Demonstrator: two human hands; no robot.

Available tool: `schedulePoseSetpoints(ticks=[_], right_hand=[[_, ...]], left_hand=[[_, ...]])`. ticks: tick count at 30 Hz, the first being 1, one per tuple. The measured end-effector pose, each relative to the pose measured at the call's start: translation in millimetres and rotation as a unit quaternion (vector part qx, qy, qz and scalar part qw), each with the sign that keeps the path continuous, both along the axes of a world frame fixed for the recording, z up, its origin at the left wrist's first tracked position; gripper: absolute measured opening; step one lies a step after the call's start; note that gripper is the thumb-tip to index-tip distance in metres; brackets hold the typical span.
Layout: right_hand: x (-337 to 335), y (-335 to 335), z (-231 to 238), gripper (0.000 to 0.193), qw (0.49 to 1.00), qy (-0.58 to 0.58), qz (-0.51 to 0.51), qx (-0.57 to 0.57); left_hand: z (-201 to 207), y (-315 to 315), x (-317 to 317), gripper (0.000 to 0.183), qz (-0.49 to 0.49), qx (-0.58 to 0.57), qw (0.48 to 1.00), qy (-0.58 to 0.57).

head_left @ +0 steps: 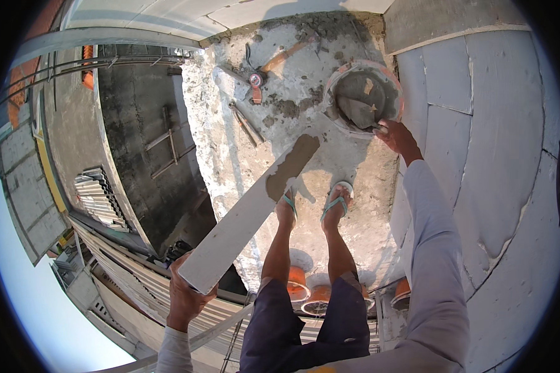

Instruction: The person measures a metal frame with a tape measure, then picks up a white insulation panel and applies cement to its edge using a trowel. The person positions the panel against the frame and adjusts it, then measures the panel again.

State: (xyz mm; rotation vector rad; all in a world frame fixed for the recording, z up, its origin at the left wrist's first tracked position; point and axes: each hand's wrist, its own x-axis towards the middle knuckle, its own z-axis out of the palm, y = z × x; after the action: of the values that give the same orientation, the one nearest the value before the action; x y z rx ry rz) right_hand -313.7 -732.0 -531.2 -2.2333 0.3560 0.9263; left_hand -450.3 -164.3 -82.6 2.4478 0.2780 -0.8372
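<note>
My left hand (186, 299) grips the near end of a long pale-grey lightweight block (225, 241), which slants up and to the right. Grey wet mortar (292, 166) coats the block's far end. At the right, my right hand (401, 138) is closed around the handle of a trowel (358, 113). The trowel's blade rests inside a round bucket (394, 76) with mortar in it. The fingers of my left hand are partly hidden under the block.
Pincers (247, 126), a small round red-and-white object (256, 79) and mortar splashes lie on the rough concrete slab (373, 186). Its left edge drops to a lower level (143, 112). A pale block wall (498, 137) stands at right. Orange pots (297, 287) sit behind my sandalled feet.
</note>
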Motion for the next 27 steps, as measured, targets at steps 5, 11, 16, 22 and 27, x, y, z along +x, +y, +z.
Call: schedulePoseSetpoints(ticks=[5, 11, 16, 22, 27], right_hand=[[-52.6, -22.6, 9.0, 0.054, 0.979, 0.027, -0.115, 0.164], [-64.1, 74.7, 136.4, 0.041, 0.998, 0.033, 0.035, 0.050], [-143.2, 158.9, 76.2, 0.036, 0.981, -0.187, 0.027, -0.045], [-231.5, 210.5, 78.8, 0.042, 0.979, -0.178, -0.065, -0.070], [-165.1, 161.9, 67.7, 0.039, 0.985, -0.171, -0.012, -0.019]], left_hand=[[0.7, -1.2, 0.8, 0.084, -0.031, 0.005, 0.999, -0.021], [-0.1, 1.1, -11.6, 0.083, -0.028, 0.032, 0.999, -0.022], [1.4, -1.9, -4.8, 0.082, -0.007, 0.023, 1.000, 0.001], [-4.0, 7.8, -15.8, 0.081, -0.116, 0.064, 0.990, -0.038], [-5.4, 11.6, -35.2, 0.083, -0.037, 0.045, 0.998, -0.016]])
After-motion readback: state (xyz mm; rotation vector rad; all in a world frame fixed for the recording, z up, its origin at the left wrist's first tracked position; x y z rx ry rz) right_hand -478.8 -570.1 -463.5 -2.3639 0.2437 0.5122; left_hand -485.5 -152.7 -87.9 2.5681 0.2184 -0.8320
